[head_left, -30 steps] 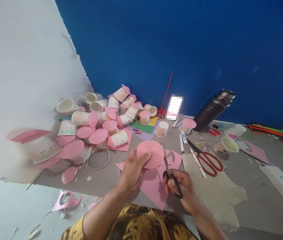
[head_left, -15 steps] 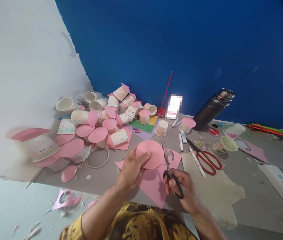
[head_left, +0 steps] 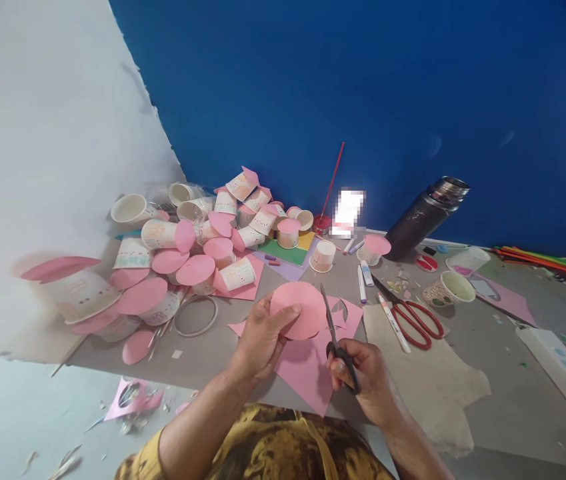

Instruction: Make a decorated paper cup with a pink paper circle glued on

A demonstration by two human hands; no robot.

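Note:
Between thumb and fingers, my left hand (head_left: 259,340) grips a round pink paper disc (head_left: 305,310) by its left side. My right hand (head_left: 365,373) has its fingers in the handles of black-handled scissors (head_left: 331,323). Their blades look closed together and point away from me, close to the disc's right edge. Beneath both hands lies a larger sheet of pink paper (head_left: 305,377), with curved pink offcuts (head_left: 337,313) at its far end.
Paper cups with pink discs (head_left: 197,270) are heaped at the left. On the right lie red-handled scissors (head_left: 420,327), a beige cloth (head_left: 427,387), markers (head_left: 393,323), a patterned cup (head_left: 450,290) and a white power strip (head_left: 563,367). A dark flask (head_left: 425,220) leans near the blue wall.
The scissors' blades have closed from slightly apart, and my right fingers have drawn together on the handles. The disc in my left hand has shifted slightly left.

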